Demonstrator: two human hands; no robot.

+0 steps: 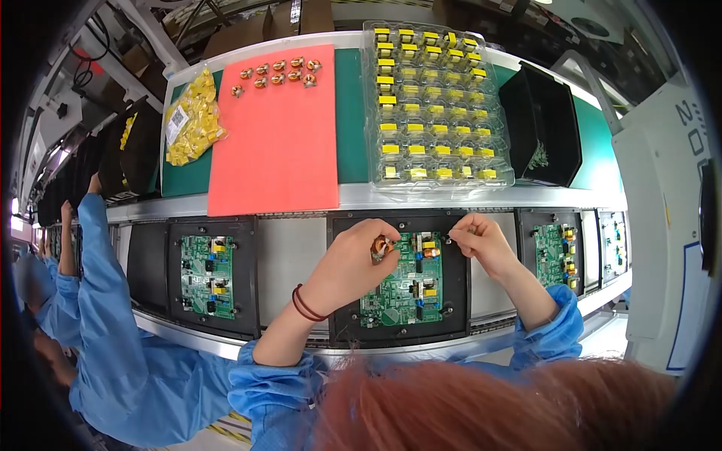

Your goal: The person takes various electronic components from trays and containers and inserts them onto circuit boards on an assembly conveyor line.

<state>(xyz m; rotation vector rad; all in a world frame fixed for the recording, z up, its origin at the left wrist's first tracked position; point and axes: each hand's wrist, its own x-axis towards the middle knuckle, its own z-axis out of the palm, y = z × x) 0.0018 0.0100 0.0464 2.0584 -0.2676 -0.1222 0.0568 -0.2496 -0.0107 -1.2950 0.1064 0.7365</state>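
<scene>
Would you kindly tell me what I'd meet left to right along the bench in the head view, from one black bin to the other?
Left black bin, bag of yellow parts, pink sheet bearing copper-coloured coils, clear tray of yellow parts, right black bin.

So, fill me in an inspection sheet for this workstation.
Surface: green mat, partly covered by a pink sheet.
Job's things: copper-wound coil in hand; green circuit board in a black carrier.
Clutter: loose coils on the pink sheet; bag of yellow parts; clear tray of yellow-topped components.
Hands: left hand grips the coil over the board; right hand beside the board's upper right, whether holding anything unclear.
Cables: black cable, upper left.
Surroundings: black bin, right; co-worker's blue sleeve, left.
</scene>
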